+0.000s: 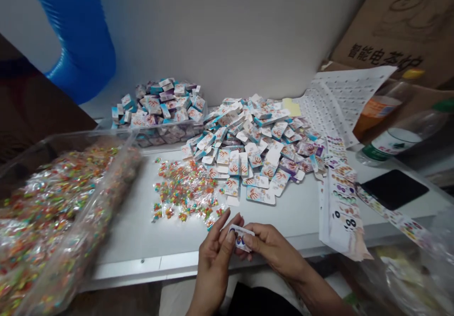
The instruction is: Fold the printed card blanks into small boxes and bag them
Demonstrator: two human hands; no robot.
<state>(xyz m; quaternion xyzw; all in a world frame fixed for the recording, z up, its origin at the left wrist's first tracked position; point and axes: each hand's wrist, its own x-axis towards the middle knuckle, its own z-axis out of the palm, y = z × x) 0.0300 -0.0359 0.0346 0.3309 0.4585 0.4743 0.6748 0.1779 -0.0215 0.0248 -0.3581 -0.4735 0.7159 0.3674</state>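
Observation:
Both my hands meet at the table's near edge around one small white printed card (242, 237). My left hand (213, 254) pinches its left end with thumb and fingers. My right hand (270, 250) grips the right end, fingers curled. Just beyond them lies a scatter of small clear packets with coloured bits (184, 190). Behind that spreads a big heap of flat white-and-blue printed cards (255, 141).
A clear bin (64, 138) at the left is full of coloured packets. A clear tray of folded little boxes (159, 105) stands at the back. Sticker sheets (342, 197), a dark phone (393, 189), bottles (397, 138) and a cardboard box (397, 27) are at the right. A blue duct (78, 37) hangs at the back left.

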